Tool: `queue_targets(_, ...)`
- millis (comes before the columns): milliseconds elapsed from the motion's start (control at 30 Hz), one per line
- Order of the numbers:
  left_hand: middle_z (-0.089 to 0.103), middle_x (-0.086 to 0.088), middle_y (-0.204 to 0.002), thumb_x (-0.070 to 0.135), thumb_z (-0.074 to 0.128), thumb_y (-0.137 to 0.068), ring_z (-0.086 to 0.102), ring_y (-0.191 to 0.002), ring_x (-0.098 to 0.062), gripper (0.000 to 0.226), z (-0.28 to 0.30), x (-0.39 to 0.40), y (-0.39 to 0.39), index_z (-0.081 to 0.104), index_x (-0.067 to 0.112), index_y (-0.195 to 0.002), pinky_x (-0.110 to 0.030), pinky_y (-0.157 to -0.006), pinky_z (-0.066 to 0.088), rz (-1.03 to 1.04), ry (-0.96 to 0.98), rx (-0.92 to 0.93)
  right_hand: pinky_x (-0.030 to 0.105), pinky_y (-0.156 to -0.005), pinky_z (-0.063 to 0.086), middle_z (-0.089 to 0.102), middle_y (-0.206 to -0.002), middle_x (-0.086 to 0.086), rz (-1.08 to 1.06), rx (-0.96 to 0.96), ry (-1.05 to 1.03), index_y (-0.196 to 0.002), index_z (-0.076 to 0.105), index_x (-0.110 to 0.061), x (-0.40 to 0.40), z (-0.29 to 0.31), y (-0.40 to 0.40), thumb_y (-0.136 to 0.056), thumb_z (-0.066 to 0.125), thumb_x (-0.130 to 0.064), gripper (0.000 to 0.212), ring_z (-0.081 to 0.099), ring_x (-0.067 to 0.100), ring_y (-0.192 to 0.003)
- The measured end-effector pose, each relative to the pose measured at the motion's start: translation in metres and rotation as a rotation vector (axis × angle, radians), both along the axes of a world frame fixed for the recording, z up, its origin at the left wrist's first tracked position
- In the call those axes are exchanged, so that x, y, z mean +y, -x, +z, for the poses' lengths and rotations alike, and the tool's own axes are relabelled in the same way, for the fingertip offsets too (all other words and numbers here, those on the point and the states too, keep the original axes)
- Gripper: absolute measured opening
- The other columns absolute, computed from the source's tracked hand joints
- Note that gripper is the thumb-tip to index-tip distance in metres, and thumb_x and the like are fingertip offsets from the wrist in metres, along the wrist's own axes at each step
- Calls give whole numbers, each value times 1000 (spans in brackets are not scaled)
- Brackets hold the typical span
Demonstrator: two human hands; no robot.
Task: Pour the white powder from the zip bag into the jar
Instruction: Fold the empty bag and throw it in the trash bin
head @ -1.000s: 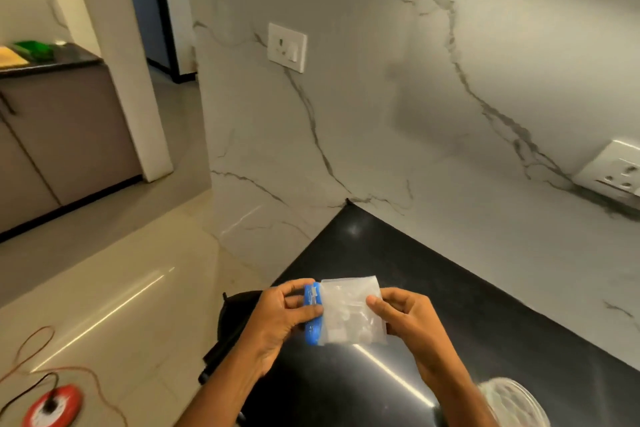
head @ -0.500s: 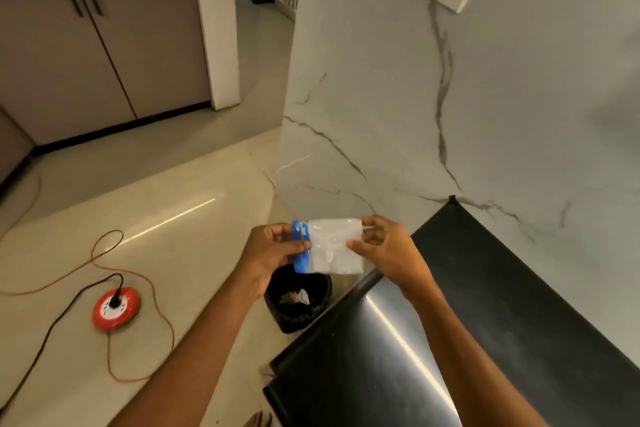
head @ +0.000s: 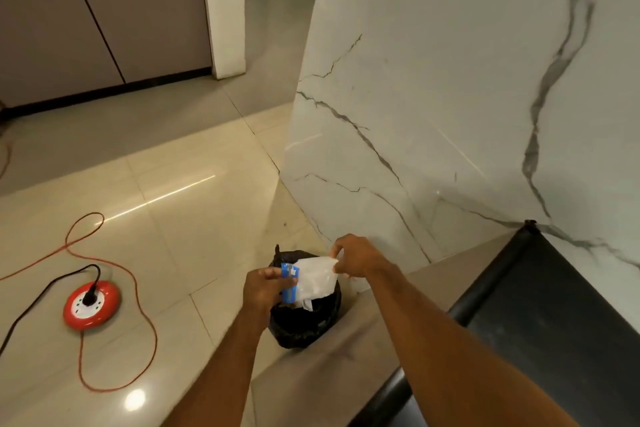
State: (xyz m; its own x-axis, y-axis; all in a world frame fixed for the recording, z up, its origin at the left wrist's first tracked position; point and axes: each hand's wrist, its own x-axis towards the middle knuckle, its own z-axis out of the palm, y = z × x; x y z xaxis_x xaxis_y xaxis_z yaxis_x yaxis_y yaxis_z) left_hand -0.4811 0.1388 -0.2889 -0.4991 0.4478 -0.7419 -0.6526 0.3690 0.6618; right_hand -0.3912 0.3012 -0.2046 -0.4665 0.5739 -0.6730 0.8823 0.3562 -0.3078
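I hold a small clear zip bag with a blue zip strip at its left end, stretched sideways between both hands. My left hand grips the blue zip end. My right hand pinches the opposite corner of the bag. The bag hangs directly above a black-lined bin on the floor. The bag looks whitish; how much powder is inside cannot be told. The jar is out of view.
A black countertop runs along the right, against a white marbled wall. On the tiled floor at left sits a red round extension socket with a black plug and an orange cable. Brown cabinets stand at the back.
My view has swung left and down, off the counter. Both hands carried the bag from above the counter's corner to over the bin, keeping the same grips.
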Motion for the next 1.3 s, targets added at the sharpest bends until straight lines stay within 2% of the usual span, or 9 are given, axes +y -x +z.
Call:
queue_targets(67,69,-3,-57,-10,80,-75,64,-58,-20,21,-34,8,-1,71,7,-67,-23,-44,54,3,36,-5,35,-74,60,70,-105,22,-47,-57,62,-112,63,-7,8,-30,9,-86,65,-4,26,67,24,-73)
queue_targets(200,70,-18,-90,-8,80,-76,66,-85,-33,12,-89,20,-1,73,-1,-83,-49,-84,59,21,102,-26,35,-80,59,67,-112,21,-107,-139,85,-122,61,-7,17,-89,21,-90,61,-4,32,66,25,-83)
queue_targets(467,69,-19,-103,-6,82,-75,65,-89,-31,53,-152,24,-6,63,-3,-124,-39,-72,57,-176,184,-1,46,-100,50,53,-135,19,-61,-243,96,-142,43,-13,14,-150,19,-91,58,-10,53,57,35,-119)
queue_targets(633,49,-24,-144,-12,78,-75,51,-128,-41,80,-175,20,0,41,-2,-145,-51,-100,50,-363,249,-29,46,-98,51,54,-133,18,-60,-303,70,-137,47,-12,23,-161,14,-90,56,-11,48,58,34,-117)
queue_targets(700,44,-24,-148,-10,77,-78,49,-130,-42,79,-176,15,0,39,0,-147,-49,-96,51,-397,288,-76,45,-98,51,56,-132,18,-66,-292,66,-135,50,-10,26,-162,16,-91,55,-11,44,58,34,-117)
queue_targets(767,44,-24,-148,-10,75,-80,49,-130,-42,81,-177,11,-3,36,1,-150,-44,-89,51,-405,311,-108,45,-98,52,56,-131,18,-75,-280,63,-133,51,-10,29,-163,17,-91,54,-11,43,59,34,-116)
queue_targets(1067,63,-23,-126,-5,73,-85,61,-106,-33,62,-166,12,-9,47,-3,-141,-47,-92,52,-461,308,-49,44,-93,54,62,-121,17,-63,-245,59,-125,57,-7,26,-146,21,-90,54,-8,35,64,32,-106)
queue_targets(1233,62,-28,-127,-5,67,-88,62,-98,-30,46,-108,30,-6,55,-2,-132,-41,-86,53,-448,195,19,36,-82,57,67,-109,15,-62,-175,38,-114,64,-2,22,-92,16,-89,55,-7,27,68,30,-93)
queue_targets(1300,65,-26,-108,-6,67,-89,64,-88,-32,42,-74,41,-4,56,-5,-129,-40,-80,52,-439,146,51,40,-84,59,71,-108,16,-118,-116,66,-114,65,-3,24,-59,10,-88,55,-5,28,71,26,-91)
